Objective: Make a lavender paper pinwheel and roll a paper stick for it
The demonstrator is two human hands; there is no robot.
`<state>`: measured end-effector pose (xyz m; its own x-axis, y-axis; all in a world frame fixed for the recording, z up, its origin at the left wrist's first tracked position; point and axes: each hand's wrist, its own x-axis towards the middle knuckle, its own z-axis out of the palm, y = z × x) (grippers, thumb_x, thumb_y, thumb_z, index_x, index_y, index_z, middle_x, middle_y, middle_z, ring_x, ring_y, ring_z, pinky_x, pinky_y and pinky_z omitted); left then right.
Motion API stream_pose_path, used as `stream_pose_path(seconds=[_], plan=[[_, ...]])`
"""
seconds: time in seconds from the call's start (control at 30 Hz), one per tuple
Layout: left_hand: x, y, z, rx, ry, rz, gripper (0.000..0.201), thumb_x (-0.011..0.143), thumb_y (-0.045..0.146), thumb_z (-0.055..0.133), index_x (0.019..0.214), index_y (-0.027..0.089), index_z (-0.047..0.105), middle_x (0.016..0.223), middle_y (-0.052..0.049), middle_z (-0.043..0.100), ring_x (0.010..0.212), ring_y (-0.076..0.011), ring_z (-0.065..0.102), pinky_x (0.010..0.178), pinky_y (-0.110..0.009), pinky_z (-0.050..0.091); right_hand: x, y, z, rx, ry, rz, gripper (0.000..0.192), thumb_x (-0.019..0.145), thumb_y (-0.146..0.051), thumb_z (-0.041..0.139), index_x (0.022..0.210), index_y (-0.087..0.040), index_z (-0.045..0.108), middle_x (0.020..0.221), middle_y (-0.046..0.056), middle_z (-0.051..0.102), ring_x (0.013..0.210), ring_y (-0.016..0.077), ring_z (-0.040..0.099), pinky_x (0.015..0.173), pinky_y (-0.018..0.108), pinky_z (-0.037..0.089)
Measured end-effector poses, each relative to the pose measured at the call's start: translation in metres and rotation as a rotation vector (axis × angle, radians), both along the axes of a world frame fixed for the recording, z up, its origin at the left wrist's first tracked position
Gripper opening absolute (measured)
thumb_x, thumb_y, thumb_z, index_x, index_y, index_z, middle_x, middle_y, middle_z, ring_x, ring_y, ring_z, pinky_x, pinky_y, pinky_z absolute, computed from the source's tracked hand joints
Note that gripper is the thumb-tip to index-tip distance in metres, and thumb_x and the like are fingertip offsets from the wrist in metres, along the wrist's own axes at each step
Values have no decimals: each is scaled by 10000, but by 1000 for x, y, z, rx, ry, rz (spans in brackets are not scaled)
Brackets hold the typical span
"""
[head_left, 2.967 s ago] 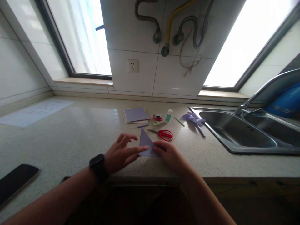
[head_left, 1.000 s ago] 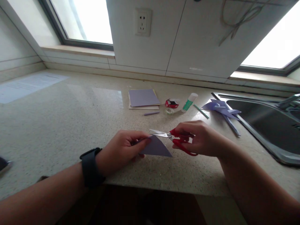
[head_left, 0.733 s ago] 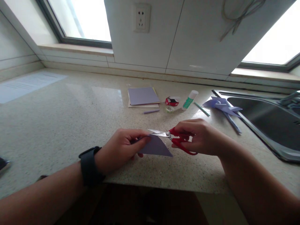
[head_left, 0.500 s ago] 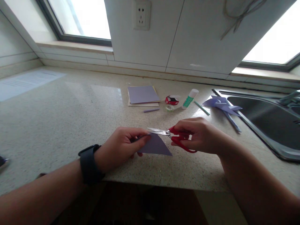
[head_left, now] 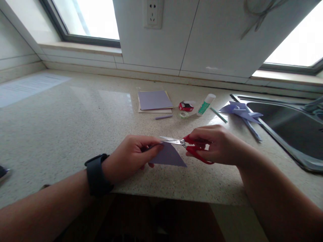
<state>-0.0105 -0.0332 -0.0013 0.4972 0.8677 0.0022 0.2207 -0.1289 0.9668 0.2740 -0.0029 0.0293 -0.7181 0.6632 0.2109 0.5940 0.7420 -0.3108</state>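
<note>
The folded lilac paper triangle (head_left: pixel 168 156) sits at the near edge of the speckled stone worktop (head_left: pixel 63 127), dead centre, w/ its long edge toward the person and one corner pinched in the left hand (head_left: pixel 131 160). That hand is closed on the paper's left corner, thumb on top, prob to keep the layers from sliding and to lift the top edge a bit off the surface. Black smartwatch (head_left: pixel 97 174) on that wrist.

Right hand (head_left: pixel 214 144) is clamped round the red-handled scissors (head_left: pixel 186 148), fingers through the loops, blades pointing left along the triangle's top edge, tips near the left thumb. Blades look nearly closed, can't tell if they're actually biting the paper.

Further out, all parked on the far side out of elbow range: stack of square lilac and cream paper sheets (head_left: pixel 154 101), a small lilac paper strip (head_left: pixel 164 117) just in front of it, a red-and-white tape dispenser (head_left: pixel 186 106), clear tape roll (head_left: pixel 183 114), white glue stick w/ green label (head_left: pixel 206 104), thin green stick (head_left: pixel 219 115). A finished lilac paper pinwheel (head_left: pixel 241 112) lies by the rim of the steel sink (head_left: pixel 285 141) on the right.
</note>
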Motion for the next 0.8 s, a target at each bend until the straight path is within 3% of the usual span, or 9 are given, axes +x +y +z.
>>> stream_pose_path(seconds=[0.53,0.8], plan=[[-1,1,-3,-1,35,4,305,970,397,605,1132,196,767,779,-19,734,578,-112,615,477,-178,466,-1,0,1,18,-23,-10,178,885,-357,681,863,-180,686,641,-12,594,586,115,504,560,270,360],[-2,1,-2,13,31,-5,299,979,377,599,1166,209,761,665,13,673,492,-74,535,393,-137,374,-1,-2,3,14,-22,-7,209,898,-380,679,864,-174,691,646,-8,602,592,116,503,565,270,361]])
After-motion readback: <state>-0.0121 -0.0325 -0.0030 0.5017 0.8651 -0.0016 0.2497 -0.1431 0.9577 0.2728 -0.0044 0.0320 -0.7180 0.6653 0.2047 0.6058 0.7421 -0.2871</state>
